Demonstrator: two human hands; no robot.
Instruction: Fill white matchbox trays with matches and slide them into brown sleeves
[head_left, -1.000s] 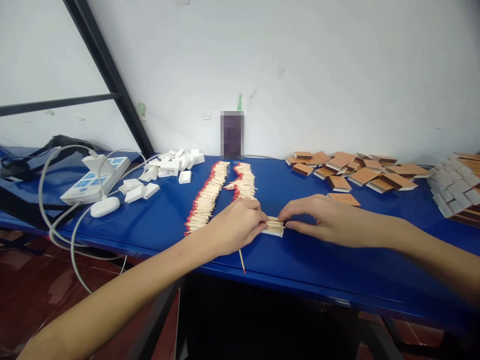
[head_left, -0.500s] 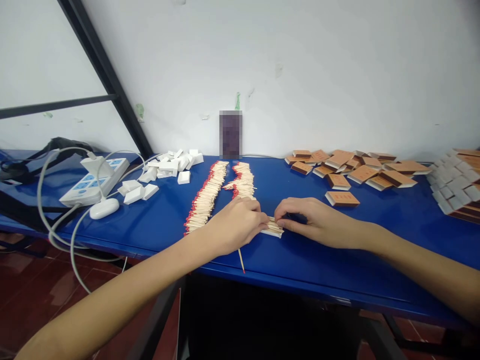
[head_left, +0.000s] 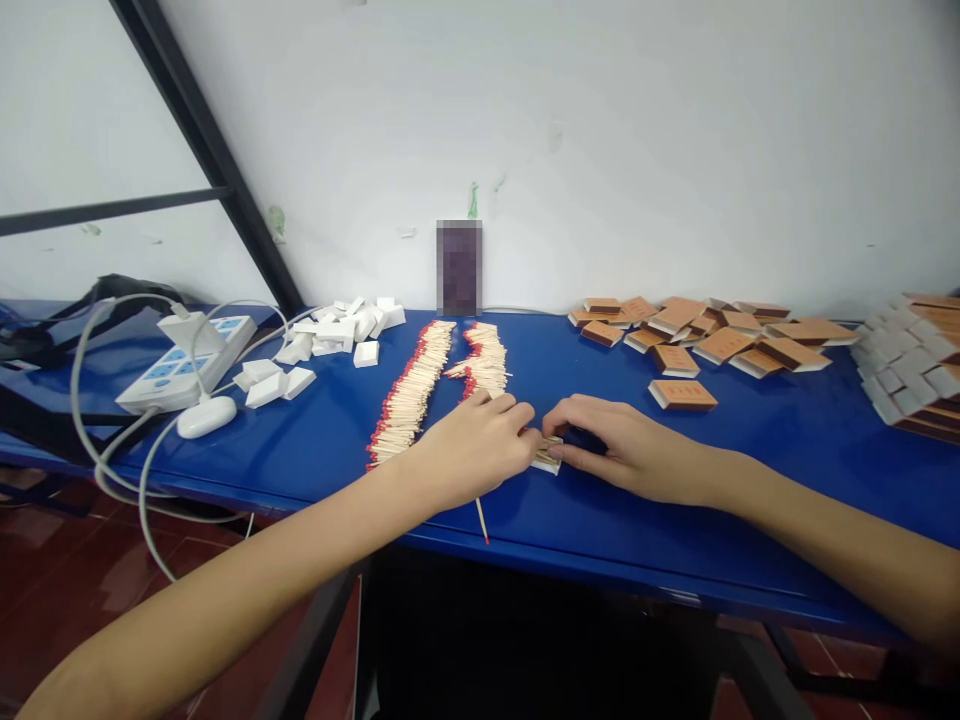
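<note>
A small white matchbox tray (head_left: 547, 465) filled with pale matchsticks lies on the blue table between my hands. My left hand (head_left: 484, 445) is closed over its left part, fingers curled down and hiding much of it. At the right end, my right hand (head_left: 619, 445) grips the tray, thumb and forefinger against the matches. One loose match (head_left: 482, 520) with a red head sticks out below my left hand. Behind that hand is a row of red-tipped matches (head_left: 486, 362), partly covered. A longer row of matches (head_left: 411, 395) lies to its left.
White empty trays (head_left: 337, 330) are heaped at the back left, near a power strip (head_left: 187, 365) with cables. Orange matchbox sleeves (head_left: 724, 335) are piled at the back right, and stacked boxes (head_left: 911, 365) stand at the far right. A pixelated dark object (head_left: 459, 268) leans on the wall.
My left hand has shifted slightly right over the tray. My right thumb and forefinger have moved a little left, so less of the tray shows between the hands.
</note>
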